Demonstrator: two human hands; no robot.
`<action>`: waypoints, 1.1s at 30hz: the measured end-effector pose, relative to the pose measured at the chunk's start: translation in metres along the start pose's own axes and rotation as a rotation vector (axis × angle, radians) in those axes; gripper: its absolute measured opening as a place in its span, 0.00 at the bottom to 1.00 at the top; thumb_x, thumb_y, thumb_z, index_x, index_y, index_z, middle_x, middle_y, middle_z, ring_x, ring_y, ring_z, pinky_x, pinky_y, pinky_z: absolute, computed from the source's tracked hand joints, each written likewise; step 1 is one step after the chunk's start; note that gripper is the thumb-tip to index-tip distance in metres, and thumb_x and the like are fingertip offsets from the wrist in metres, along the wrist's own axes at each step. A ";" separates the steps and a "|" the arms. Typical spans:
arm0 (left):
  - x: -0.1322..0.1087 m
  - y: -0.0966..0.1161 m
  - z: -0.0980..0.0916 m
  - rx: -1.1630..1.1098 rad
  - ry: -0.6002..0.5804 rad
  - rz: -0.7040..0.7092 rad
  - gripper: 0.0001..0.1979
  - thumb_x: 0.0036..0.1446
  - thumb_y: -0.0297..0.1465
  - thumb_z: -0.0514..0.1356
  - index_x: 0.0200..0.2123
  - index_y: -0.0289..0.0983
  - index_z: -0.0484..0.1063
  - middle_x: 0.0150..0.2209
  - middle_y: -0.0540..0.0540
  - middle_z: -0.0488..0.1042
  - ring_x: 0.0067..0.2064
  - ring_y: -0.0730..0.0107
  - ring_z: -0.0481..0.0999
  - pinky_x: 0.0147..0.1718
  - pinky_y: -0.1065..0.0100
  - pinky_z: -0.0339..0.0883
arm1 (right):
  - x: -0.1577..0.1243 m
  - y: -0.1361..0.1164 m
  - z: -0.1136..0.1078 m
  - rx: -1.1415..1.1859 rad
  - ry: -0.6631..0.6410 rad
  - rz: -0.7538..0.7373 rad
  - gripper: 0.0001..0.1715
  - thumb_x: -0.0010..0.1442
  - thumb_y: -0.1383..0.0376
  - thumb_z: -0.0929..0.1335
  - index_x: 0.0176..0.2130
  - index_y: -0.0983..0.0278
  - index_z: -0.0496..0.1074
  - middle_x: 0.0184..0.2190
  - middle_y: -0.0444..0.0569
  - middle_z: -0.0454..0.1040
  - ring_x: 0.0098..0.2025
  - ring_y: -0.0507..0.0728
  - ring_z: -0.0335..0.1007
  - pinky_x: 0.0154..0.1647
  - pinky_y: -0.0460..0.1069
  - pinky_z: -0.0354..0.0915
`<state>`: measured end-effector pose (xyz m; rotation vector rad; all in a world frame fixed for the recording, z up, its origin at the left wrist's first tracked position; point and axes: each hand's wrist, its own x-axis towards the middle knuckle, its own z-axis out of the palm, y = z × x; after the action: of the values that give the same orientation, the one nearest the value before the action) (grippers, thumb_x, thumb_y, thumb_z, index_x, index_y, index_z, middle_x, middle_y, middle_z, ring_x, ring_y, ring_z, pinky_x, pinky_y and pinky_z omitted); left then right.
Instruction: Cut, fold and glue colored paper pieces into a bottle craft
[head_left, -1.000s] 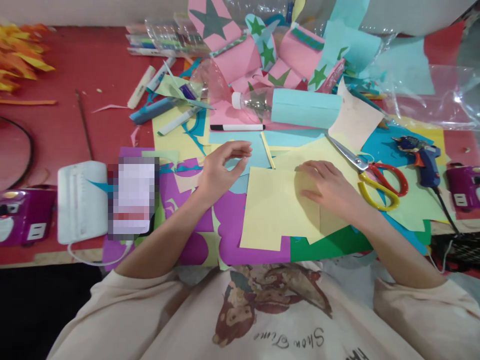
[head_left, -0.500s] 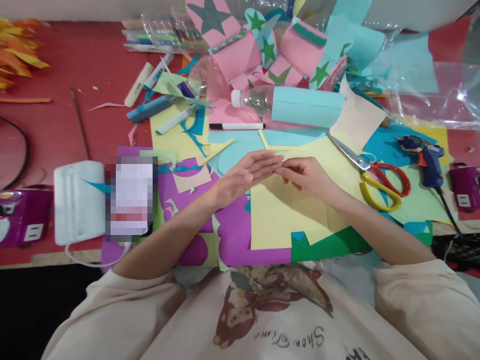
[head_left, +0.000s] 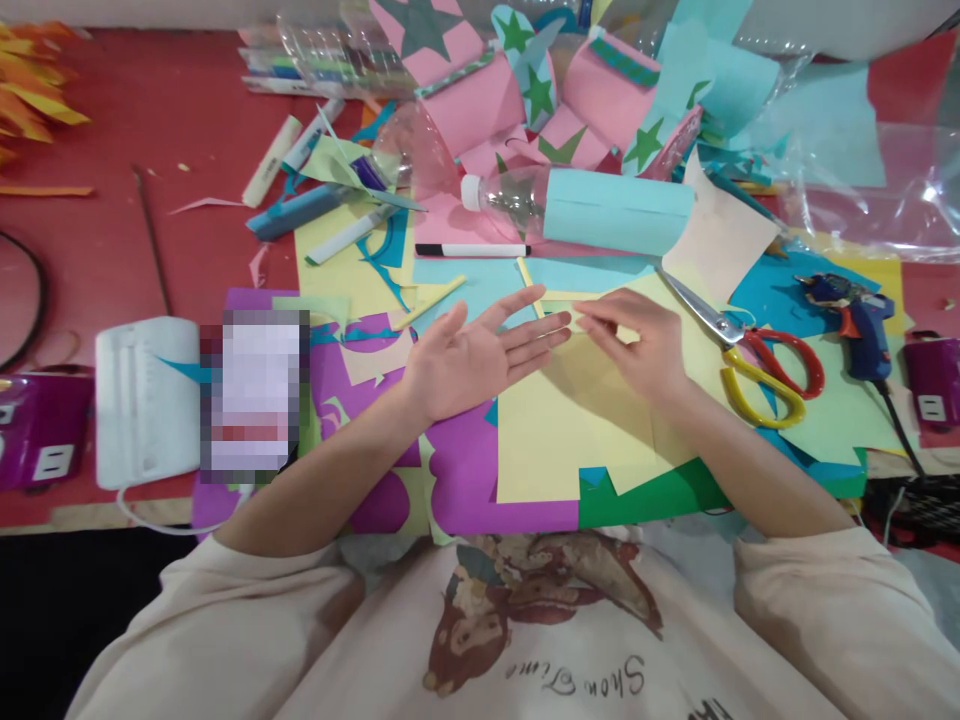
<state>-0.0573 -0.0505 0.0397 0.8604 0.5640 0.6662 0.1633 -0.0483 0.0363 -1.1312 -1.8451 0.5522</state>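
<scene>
My left hand (head_left: 480, 355) is open, palm up and fingers stretched, over purple and yellow paper. Close by its fingertips, my right hand (head_left: 637, 335) pinches thumb and forefinger together; whatever sits between them is too small to make out. Under both hands lies a pale yellow sheet (head_left: 570, 440). Beyond them rests a clear plastic bottle (head_left: 517, 198) on its side, wrapped in light blue paper (head_left: 619, 210). A black-and-white marker (head_left: 472, 250) lies in front of the bottle. Scissors (head_left: 772, 375) with red and yellow handles are right of my right hand.
A blue glue gun (head_left: 862, 325) lies at the right. To the left are a white power bank (head_left: 146, 400) and a blurred phone (head_left: 255, 390). Pink paper pieces with green stars (head_left: 472, 105) and several markers (head_left: 271, 160) crowd the back. A purple sheet (head_left: 487, 500) lies along the front edge.
My left hand has turned palm up and spread its fingers. My right hand has moved slightly right, away from the left fingertips, still pinched. The view has shifted a little.
</scene>
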 end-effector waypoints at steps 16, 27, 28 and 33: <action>0.003 0.005 0.006 -0.152 0.056 -0.174 0.43 0.54 0.61 0.41 0.65 0.41 0.50 0.56 0.38 0.71 0.63 0.51 0.65 0.58 0.51 0.59 | -0.003 -0.001 0.007 -0.016 -0.004 -0.287 0.07 0.62 0.72 0.66 0.35 0.62 0.71 0.28 0.45 0.76 0.30 0.49 0.71 0.28 0.44 0.66; 0.003 0.007 0.007 -0.423 0.100 -0.159 0.41 0.54 0.58 0.50 0.65 0.42 0.50 0.62 0.39 0.64 0.64 0.51 0.63 0.63 0.52 0.50 | -0.009 0.001 0.010 -0.261 -0.052 -0.570 0.08 0.65 0.68 0.64 0.39 0.61 0.73 0.31 0.45 0.78 0.30 0.51 0.71 0.32 0.47 0.66; 0.003 0.007 0.006 -0.431 0.091 -0.161 0.42 0.54 0.58 0.51 0.65 0.42 0.50 0.62 0.39 0.65 0.65 0.51 0.63 0.64 0.52 0.49 | -0.009 0.000 0.010 -0.303 -0.056 -0.591 0.08 0.66 0.68 0.64 0.38 0.62 0.73 0.31 0.45 0.78 0.30 0.51 0.70 0.32 0.48 0.66; 0.003 0.003 0.004 -0.397 0.065 -0.166 0.43 0.53 0.59 0.50 0.65 0.42 0.50 0.60 0.38 0.68 0.64 0.52 0.64 0.64 0.52 0.49 | -0.007 -0.005 0.012 -0.414 -0.098 -0.653 0.09 0.65 0.70 0.63 0.35 0.65 0.71 0.27 0.47 0.74 0.28 0.53 0.66 0.29 0.49 0.62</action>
<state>-0.0532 -0.0486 0.0439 0.4176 0.5317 0.6279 0.1521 -0.0564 0.0305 -0.6805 -2.3253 -0.1613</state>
